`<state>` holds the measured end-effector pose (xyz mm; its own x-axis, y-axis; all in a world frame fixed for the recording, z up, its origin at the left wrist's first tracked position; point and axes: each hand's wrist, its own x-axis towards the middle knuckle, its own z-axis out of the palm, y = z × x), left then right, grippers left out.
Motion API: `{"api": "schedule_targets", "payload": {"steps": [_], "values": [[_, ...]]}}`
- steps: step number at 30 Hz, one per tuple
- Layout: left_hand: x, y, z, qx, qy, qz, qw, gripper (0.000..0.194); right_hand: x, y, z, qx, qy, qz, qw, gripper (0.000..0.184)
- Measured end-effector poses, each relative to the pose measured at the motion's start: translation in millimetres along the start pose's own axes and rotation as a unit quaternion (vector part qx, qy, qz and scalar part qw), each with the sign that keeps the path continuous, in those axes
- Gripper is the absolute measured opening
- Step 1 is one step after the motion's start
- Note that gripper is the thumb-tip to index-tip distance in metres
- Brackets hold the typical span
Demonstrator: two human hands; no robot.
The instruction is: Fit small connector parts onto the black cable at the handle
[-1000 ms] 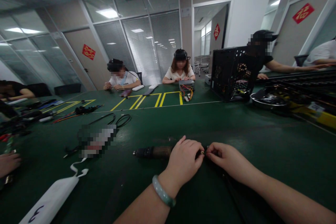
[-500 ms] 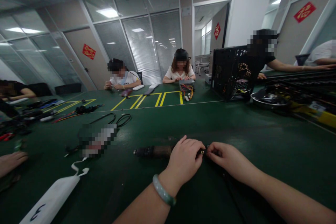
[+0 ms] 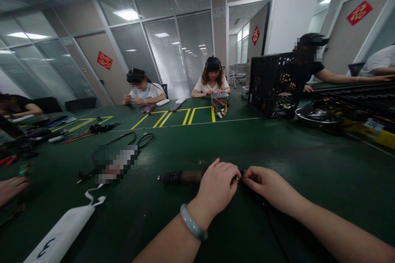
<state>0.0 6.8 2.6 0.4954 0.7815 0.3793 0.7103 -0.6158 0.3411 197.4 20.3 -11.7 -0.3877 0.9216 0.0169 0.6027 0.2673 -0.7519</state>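
Observation:
A dark cylindrical tool lies on the green table. My left hand, with a pale green bracelet on the wrist, is wrapped round its right end. My right hand pinches a small metal-tipped part against that end; the part is too small to name. A dark cable runs back under my right forearm.
A white pouch with a cord lies at the front left, a black cable loop further back. An open black computer case stands at the right. Several people sit round the table; another person's hand rests at the left edge.

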Motion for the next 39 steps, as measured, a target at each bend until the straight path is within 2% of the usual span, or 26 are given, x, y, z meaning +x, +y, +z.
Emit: {"api": "schedule_targets", "payload": {"steps": [4, 11, 17, 31, 39], "values": [[-0.6, 0.5, 1.9, 0.007, 0.013, -0.024, 1.0, 0.024, 0.1, 0.2, 0.7, -0.003, 0.004, -0.001, 1.0, 0.014], [0.0, -0.1, 2.4, 0.006, -0.001, 0.001, 1.0, 0.013, 0.1, 3.9, 2.5, 0.009, 0.001, -0.005, 1.0, 0.012], [-0.3, -0.1, 3.3, 0.006, 0.012, -0.02, 1.0, 0.023, 0.0, 0.8, 1.4, 0.0, 0.005, -0.004, 1.0, 0.013], [-0.2, -0.3, 1.1, 0.005, -0.001, -0.019, 1.0, 0.012, -0.5, -0.5, 0.3, -0.002, 0.003, -0.005, 1.0, 0.014], [0.7, -4.4, 6.0, -0.013, 0.007, -0.007, 1.0, 0.011, 0.7, 1.3, 1.6, 0.009, 0.011, -0.003, 1.0, 0.014]]}}
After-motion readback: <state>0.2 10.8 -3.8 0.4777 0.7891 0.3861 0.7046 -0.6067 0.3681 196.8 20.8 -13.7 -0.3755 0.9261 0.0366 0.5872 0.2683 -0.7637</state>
